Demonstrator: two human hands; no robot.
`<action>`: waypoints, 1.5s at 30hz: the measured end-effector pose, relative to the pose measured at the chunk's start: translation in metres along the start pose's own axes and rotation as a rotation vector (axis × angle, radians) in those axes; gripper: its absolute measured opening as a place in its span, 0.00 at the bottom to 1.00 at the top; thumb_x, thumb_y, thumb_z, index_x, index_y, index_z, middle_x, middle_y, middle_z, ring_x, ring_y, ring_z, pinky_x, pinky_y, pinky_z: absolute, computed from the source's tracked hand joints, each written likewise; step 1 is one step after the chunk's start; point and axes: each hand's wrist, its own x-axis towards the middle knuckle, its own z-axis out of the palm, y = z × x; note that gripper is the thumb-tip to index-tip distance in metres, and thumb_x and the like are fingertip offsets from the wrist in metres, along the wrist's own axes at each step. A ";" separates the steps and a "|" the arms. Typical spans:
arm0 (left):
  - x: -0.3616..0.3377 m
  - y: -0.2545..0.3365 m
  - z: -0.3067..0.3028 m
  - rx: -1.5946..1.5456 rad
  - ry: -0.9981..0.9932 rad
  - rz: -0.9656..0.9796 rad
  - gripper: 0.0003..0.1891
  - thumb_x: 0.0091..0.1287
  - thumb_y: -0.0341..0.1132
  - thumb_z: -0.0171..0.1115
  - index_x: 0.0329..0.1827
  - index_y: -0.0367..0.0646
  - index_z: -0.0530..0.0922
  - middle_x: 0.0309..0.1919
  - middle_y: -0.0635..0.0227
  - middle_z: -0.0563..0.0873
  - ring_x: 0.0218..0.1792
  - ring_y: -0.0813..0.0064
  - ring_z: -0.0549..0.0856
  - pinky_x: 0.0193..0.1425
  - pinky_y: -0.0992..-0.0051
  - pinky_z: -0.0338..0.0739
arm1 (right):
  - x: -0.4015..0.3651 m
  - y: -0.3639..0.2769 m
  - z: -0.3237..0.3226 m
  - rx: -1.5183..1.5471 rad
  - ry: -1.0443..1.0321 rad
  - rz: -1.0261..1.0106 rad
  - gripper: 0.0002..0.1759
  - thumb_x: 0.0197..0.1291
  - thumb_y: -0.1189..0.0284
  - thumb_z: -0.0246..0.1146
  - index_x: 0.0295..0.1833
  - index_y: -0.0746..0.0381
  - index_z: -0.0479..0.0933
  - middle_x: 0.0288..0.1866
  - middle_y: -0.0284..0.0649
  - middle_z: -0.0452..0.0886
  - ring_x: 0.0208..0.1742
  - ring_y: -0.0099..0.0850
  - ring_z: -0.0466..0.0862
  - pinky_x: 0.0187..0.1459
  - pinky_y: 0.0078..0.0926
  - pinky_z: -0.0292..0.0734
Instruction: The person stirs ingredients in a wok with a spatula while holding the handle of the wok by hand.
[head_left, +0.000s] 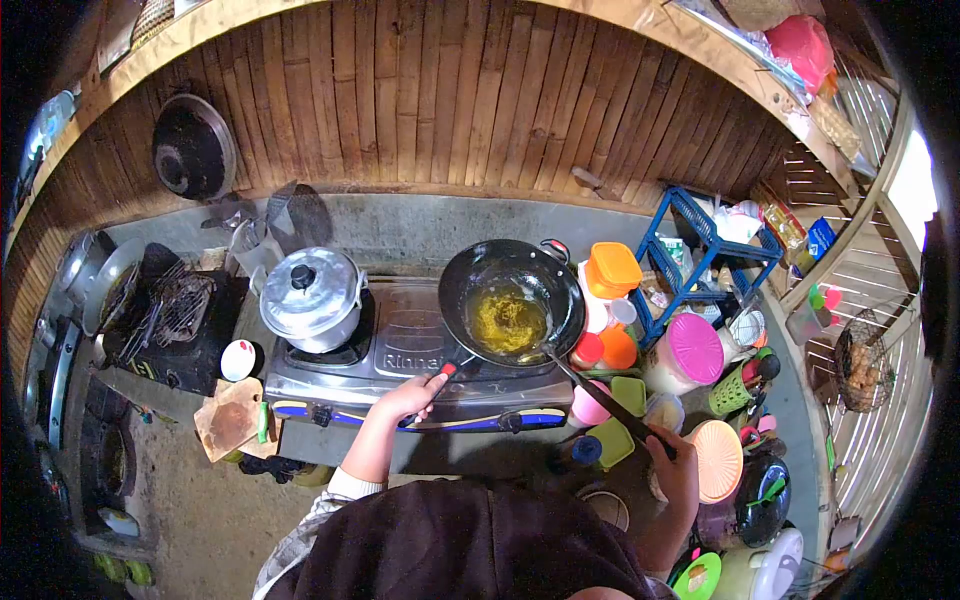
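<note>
A left hand [408,398] clasps the handle [449,369] of a black wok [465,280] mid-frame while the right hand [677,470], lower right, grips a long utensil [600,394].

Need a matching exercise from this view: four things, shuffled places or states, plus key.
Things:
1. Wok
2. Pot
3. Left hand
4. Right hand

Places or states:
A. Holding the dark utensil
B. Lidded, on the left of the stove
C. Has yellow contents
D. Gripping the wok's handle

Pairs: 1-C, 2-B, 3-D, 4-A
</note>
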 end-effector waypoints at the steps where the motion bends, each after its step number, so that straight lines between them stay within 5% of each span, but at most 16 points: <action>1: 0.000 0.001 0.000 0.009 -0.014 -0.012 0.22 0.70 0.53 0.45 0.48 0.40 0.71 0.15 0.74 0.69 0.11 0.84 0.66 0.14 0.81 0.60 | 0.001 0.002 0.000 0.000 -0.001 -0.026 0.15 0.58 0.73 0.60 0.50 0.67 0.77 0.44 0.44 0.82 0.46 0.29 0.79 0.50 0.27 0.72; 4: -0.004 0.006 0.000 0.047 -0.003 -0.016 0.22 0.70 0.52 0.45 0.50 0.40 0.69 0.15 0.74 0.69 0.11 0.84 0.67 0.14 0.82 0.60 | 0.000 -0.007 -0.001 -0.021 0.008 -0.024 0.14 0.58 0.74 0.59 0.49 0.69 0.77 0.37 0.40 0.82 0.39 0.24 0.78 0.44 0.23 0.72; 17: -0.003 0.003 -0.001 0.030 -0.003 -0.007 0.22 0.70 0.54 0.45 0.47 0.40 0.68 0.15 0.74 0.70 0.11 0.84 0.68 0.14 0.81 0.63 | 0.011 -0.007 0.030 -0.088 0.033 -0.136 0.15 0.59 0.70 0.60 0.49 0.67 0.77 0.40 0.45 0.83 0.40 0.30 0.80 0.46 0.29 0.73; 20: 0.002 -0.002 -0.002 0.039 -0.004 0.013 0.23 0.70 0.54 0.45 0.48 0.39 0.68 0.15 0.74 0.70 0.11 0.83 0.68 0.14 0.81 0.63 | 0.015 -0.024 0.041 0.000 -0.053 0.002 0.15 0.59 0.69 0.60 0.49 0.66 0.77 0.41 0.46 0.83 0.42 0.30 0.80 0.47 0.27 0.73; 22: 0.005 -0.004 -0.003 0.037 -0.027 0.020 0.23 0.70 0.53 0.45 0.49 0.39 0.68 0.14 0.73 0.70 0.11 0.83 0.69 0.14 0.81 0.63 | 0.028 -0.004 0.060 0.091 -0.035 -0.103 0.14 0.57 0.72 0.62 0.48 0.66 0.78 0.30 0.33 0.78 0.32 0.21 0.73 0.36 0.20 0.69; 25: 0.002 -0.001 -0.002 0.034 -0.002 0.016 0.24 0.70 0.53 0.46 0.50 0.39 0.68 0.14 0.73 0.70 0.11 0.83 0.69 0.14 0.81 0.63 | 0.045 0.014 0.088 0.124 -0.038 -0.180 0.14 0.57 0.73 0.62 0.48 0.67 0.78 0.30 0.31 0.77 0.33 0.20 0.72 0.37 0.20 0.69; 27: 0.001 0.000 -0.002 0.027 0.007 0.014 0.24 0.69 0.53 0.46 0.51 0.39 0.67 0.14 0.73 0.70 0.11 0.82 0.69 0.13 0.80 0.63 | 0.057 0.027 0.107 0.093 -0.016 -0.316 0.13 0.57 0.74 0.61 0.48 0.67 0.77 0.30 0.33 0.78 0.34 0.22 0.75 0.39 0.22 0.70; 29: 0.003 0.000 -0.002 0.033 -0.014 0.000 0.24 0.70 0.53 0.46 0.50 0.39 0.67 0.15 0.72 0.70 0.11 0.82 0.68 0.12 0.80 0.62 | 0.065 0.019 0.119 0.111 -0.021 -0.387 0.17 0.59 0.67 0.60 0.52 0.63 0.76 0.44 0.51 0.81 0.48 0.37 0.80 0.52 0.28 0.71; 31: -0.001 0.002 0.000 0.021 0.009 0.003 0.23 0.70 0.53 0.46 0.50 0.39 0.67 0.15 0.72 0.70 0.11 0.82 0.68 0.12 0.80 0.62 | 0.073 0.010 0.128 0.004 0.018 -0.501 0.17 0.60 0.67 0.59 0.52 0.62 0.76 0.43 0.50 0.81 0.45 0.37 0.80 0.50 0.28 0.71; 33: -0.001 0.001 0.001 0.007 0.031 0.004 0.23 0.70 0.52 0.46 0.50 0.39 0.68 0.15 0.72 0.70 0.11 0.83 0.68 0.12 0.81 0.62 | 0.076 -0.003 0.138 0.084 0.122 -0.544 0.15 0.56 0.72 0.61 0.48 0.65 0.77 0.26 0.43 0.79 0.29 0.37 0.80 0.35 0.29 0.72; 36: 0.004 -0.004 -0.001 -0.018 -0.017 0.026 0.22 0.70 0.52 0.46 0.50 0.39 0.67 0.16 0.73 0.70 0.11 0.83 0.68 0.12 0.81 0.62 | 0.084 -0.002 0.146 0.129 0.108 -0.436 0.16 0.57 0.69 0.60 0.50 0.64 0.77 0.24 0.40 0.78 0.23 0.33 0.77 0.30 0.28 0.71; 37: 0.004 -0.003 -0.001 -0.016 -0.029 0.033 0.22 0.70 0.52 0.46 0.51 0.39 0.67 0.16 0.73 0.70 0.11 0.84 0.68 0.12 0.82 0.62 | 0.087 0.002 0.147 0.127 0.103 -0.437 0.16 0.57 0.69 0.60 0.50 0.64 0.77 0.24 0.40 0.78 0.23 0.33 0.77 0.30 0.28 0.71; 39: 0.003 -0.002 -0.001 -0.020 -0.038 0.037 0.22 0.70 0.52 0.46 0.51 0.39 0.66 0.16 0.72 0.70 0.11 0.84 0.67 0.12 0.82 0.62 | 0.095 0.020 0.145 0.081 -0.033 -0.123 0.18 0.59 0.68 0.60 0.54 0.63 0.75 0.41 0.49 0.81 0.41 0.38 0.80 0.46 0.29 0.73; 45: -0.003 0.003 -0.001 0.036 -0.004 0.025 0.25 0.70 0.52 0.46 0.56 0.39 0.65 0.16 0.72 0.70 0.12 0.83 0.68 0.12 0.80 0.62 | 0.084 0.050 0.125 0.155 0.062 -0.365 0.16 0.54 0.72 0.62 0.49 0.63 0.77 0.42 0.47 0.81 0.45 0.37 0.80 0.51 0.28 0.70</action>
